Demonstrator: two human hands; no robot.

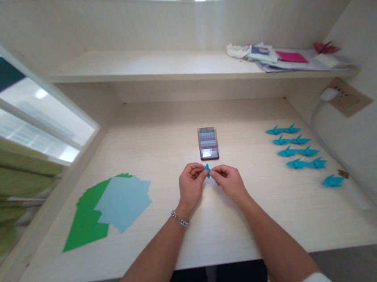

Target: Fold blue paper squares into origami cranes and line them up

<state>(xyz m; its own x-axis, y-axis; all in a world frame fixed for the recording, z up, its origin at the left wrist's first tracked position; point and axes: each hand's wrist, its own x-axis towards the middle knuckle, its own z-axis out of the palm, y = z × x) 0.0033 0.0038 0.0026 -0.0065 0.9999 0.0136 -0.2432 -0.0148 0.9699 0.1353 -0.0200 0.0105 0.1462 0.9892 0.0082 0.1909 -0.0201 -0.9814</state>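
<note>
My left hand (191,181) and my right hand (228,181) meet over the middle of the desk (199,238). Both pinch a small folded piece of teal paper (208,170) between their fingertips. Most of the piece is hidden by my fingers. A silver bracelet (179,219) sits on my left wrist. Just beyond my hands a phone (208,144) lies flat on the desk.
A fan of green and light blue paper sheets (108,207) lies at the left. Several finished teal origami figures (296,147) stand in pairs at the right, one more (333,181) nearer. The shelf holds papers (284,57). A wall socket (345,96) with a cable is at right.
</note>
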